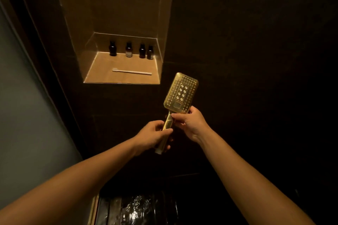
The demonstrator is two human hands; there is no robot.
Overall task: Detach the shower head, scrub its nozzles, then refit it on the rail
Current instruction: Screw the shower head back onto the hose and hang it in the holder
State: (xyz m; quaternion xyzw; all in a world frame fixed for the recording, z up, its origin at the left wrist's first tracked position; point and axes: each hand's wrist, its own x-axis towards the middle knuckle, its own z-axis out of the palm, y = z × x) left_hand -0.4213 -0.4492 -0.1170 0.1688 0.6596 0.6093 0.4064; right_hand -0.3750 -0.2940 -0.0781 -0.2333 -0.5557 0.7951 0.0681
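A gold rectangular shower head (180, 93) is held up in front of the dark wall, its nozzle face turned toward me. My left hand (153, 136) grips the lower part of its handle. My right hand (189, 123) pinches the neck where the handle meets the head. No hose shows at the handle's lower end, and no rail is in view. A white toothbrush (132, 72) lies on the floor of the lit wall niche (95, 68), up and left of the head.
Several small dark bottles (129, 49) stand in a row at the back of the niche. Dark tiled walls surround me. A pale glass panel (22, 115) runs down the left. The wet dark floor (135, 208) glistens below.
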